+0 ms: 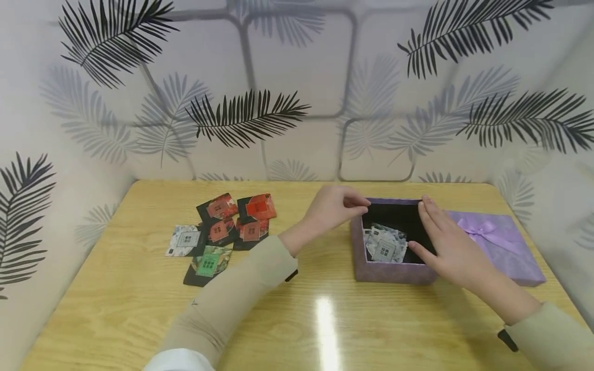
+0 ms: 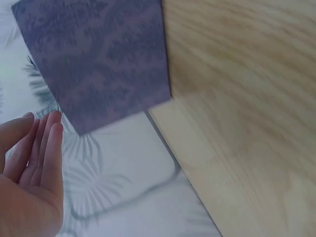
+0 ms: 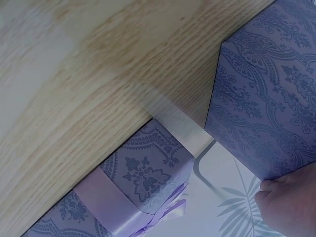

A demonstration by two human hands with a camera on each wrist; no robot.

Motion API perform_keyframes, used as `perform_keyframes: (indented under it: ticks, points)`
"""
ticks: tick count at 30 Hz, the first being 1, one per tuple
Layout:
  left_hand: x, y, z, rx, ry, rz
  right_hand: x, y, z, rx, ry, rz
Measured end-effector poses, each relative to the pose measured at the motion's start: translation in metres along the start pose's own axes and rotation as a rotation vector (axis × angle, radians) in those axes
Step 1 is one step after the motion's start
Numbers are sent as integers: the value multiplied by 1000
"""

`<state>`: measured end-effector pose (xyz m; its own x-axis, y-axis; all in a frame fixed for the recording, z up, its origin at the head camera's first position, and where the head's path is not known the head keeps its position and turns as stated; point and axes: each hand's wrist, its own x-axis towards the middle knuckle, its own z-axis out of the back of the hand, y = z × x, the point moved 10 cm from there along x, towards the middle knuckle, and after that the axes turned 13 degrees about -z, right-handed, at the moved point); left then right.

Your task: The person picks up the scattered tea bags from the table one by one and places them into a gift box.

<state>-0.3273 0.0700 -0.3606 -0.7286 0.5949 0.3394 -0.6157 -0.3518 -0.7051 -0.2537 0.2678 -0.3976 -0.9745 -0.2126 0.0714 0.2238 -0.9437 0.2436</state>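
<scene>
A purple patterned box (image 1: 396,273) with a black inside stands without its lid. A few grey-white sachets (image 1: 385,246) lie in its left part. My left hand (image 1: 331,206) is at the box's far left corner, fingertips right at the rim and nothing held. In the left wrist view its fingers (image 2: 52,148) are nearly straight beside the box wall (image 2: 108,59). My right hand (image 1: 452,247) lies over the box's right rim, fingers extended toward the far corner and thumb reaching over the opening. The right wrist view shows part of this hand (image 3: 291,202) against the box's side (image 3: 261,94).
The purple lid (image 1: 515,252) with a ribbon bow (image 1: 484,232) lies right of the box. On the left of the wooden table (image 1: 297,319) are several red-and-black sachets (image 1: 257,207), a green-and-black sachet (image 1: 209,264) and a grey-white sachet (image 1: 184,240). A leaf-patterned curtain (image 1: 297,77) surrounds the table.
</scene>
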Motion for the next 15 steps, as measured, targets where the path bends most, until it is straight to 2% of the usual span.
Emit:
perform_keyframes:
  ticks: [6,12,15]
  points:
    - [-18,22,39,45,-47,48,-1,0,-2,8,21,-20]
    - [-47,51,81,38,-130,173,-1,2,-2,11,31,-17]
    - [-62,62,103,56,-168,211,-1,3,-2,9,28,-12]
